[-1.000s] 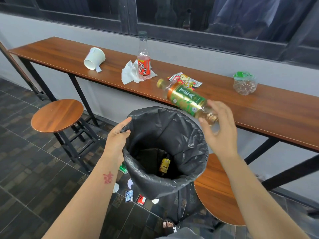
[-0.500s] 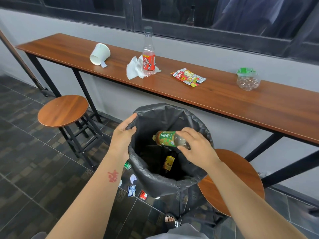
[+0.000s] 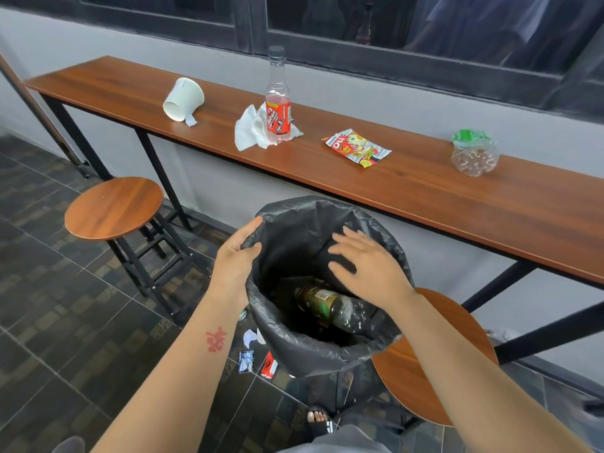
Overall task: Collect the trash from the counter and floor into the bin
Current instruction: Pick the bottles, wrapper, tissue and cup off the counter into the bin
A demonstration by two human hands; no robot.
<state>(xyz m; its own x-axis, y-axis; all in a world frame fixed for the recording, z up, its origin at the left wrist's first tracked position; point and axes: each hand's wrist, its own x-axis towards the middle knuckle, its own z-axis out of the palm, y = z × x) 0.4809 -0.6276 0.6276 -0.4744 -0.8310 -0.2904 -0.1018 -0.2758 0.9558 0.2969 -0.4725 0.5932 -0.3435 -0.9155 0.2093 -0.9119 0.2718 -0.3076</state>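
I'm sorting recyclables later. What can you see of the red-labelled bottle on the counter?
The red-labelled bottle is clear plastic with a dark grey cap and slim neck. It stands upright on the wooden counter, near the wall side, with a little reddish liquid visible above the label. Its base sits against a crumpled white tissue. No hand touches it.

Long wooden counter (image 3: 425, 191), grey wall (image 3: 98, 50), dark windows (image 3: 327, 14), round stools (image 3: 112, 207), tiled floor (image 3: 49, 322)
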